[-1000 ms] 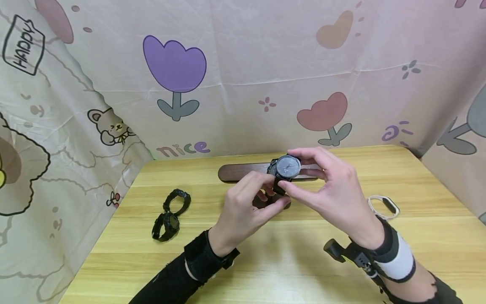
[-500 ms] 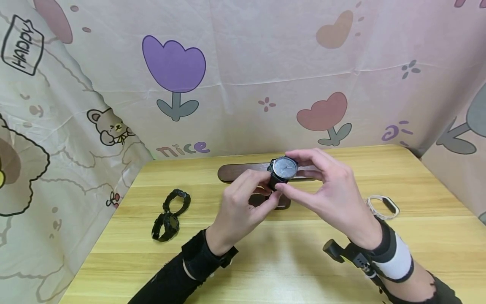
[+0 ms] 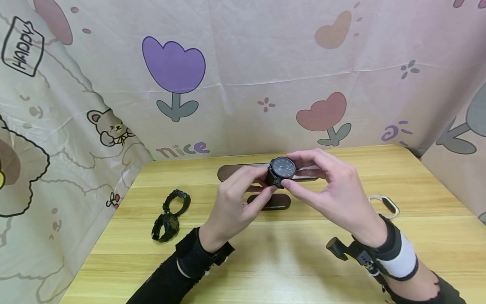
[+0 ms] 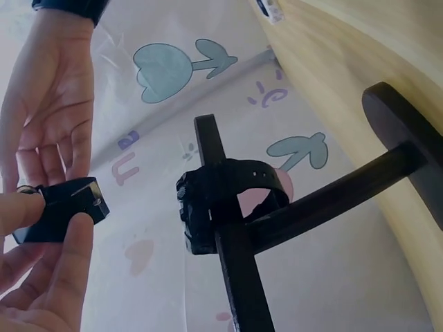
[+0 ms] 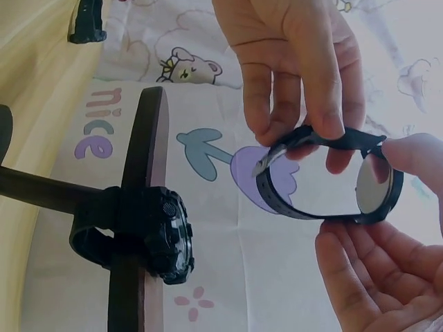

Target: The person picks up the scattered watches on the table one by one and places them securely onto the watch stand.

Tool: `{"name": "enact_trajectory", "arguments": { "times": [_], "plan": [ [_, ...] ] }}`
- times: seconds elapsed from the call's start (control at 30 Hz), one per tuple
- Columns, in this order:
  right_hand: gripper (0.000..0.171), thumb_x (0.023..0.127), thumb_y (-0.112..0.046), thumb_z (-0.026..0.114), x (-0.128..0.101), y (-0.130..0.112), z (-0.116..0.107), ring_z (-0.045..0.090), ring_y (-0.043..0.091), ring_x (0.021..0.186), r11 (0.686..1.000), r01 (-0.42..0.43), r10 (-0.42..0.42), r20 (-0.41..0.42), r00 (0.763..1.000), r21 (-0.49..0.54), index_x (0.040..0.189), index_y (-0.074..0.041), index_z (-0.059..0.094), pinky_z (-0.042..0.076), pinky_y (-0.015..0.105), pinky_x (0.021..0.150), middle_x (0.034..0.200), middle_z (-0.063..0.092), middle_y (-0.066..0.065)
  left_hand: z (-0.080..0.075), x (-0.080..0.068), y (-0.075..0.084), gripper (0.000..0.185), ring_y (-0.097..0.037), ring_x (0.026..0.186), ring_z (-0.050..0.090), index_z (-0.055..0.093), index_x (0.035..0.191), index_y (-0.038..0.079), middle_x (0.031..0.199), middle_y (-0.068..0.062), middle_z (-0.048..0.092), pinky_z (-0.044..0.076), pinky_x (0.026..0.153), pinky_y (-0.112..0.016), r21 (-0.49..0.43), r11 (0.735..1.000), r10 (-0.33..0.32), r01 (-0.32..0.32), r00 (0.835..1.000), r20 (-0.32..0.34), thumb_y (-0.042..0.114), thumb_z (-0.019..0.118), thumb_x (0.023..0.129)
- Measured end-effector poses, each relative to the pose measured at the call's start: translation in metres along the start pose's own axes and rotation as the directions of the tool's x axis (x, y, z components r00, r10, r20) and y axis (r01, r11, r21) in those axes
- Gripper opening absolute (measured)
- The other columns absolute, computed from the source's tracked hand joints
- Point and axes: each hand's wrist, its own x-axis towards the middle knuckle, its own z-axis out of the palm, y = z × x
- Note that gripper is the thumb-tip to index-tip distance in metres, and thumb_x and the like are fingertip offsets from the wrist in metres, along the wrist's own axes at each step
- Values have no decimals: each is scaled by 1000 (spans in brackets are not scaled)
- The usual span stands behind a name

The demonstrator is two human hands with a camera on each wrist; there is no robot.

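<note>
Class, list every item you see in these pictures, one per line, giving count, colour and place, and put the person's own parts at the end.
Round-faced black wristwatch: one, black with a dark dial, held up between both hands above the stand.
Dark brown wooden T-bar watch stand: one, dark brown, at the back middle of the table.
Chunky black watch on the bar: one, black, strapped around the stand's bar.
Chunky black strap watches: two, black, lying together on the table's left.
White wristband with a dark screen: one, white, on the table's right.
Light wooden table: one, pale yellow.
Cartoon-print cloth backdrop: pale pink, behind and beside the table.
Left hand: one, pinches the watch strap.
Right hand: one, grips the watch case.
</note>
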Motion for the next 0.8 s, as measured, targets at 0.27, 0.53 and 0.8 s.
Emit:
{"name": "enact_trajectory", "arguments": {
  "times": [0.27,0.53,0.8],
  "plan": [
    [52,76,4,93,1,2,-8,76,-1,95,998,62,-61,32,998,-15,123,-11,77,61,16,86,111,77,-4,-7,1,1,35,-19,97,75,70,128,0,113,-13,74,63,82,-18,-39,998,-38,40,998,46,1,80,94],
    [46,75,-1,95,1,5,-19,76,2,95,993,110,-105,95,990,-46,117,-11,79,59,14,88,112,79,-3,-13,4,0,36,-20,100,77,70,131,0,115,-14,75,64,82,-19,-82,994,-58,68,992,114,0,78,95],
    [45,72,-5,98,0,10,-20,75,3,94,980,196,-192,87,977,-37,112,-13,81,57,12,87,103,81,-4,-16,4,-3,36,-22,100,78,70,132,-2,117,-15,75,63,84,-20,-73,995,-62,72,989,136,-1,76,97]
  ]
}}
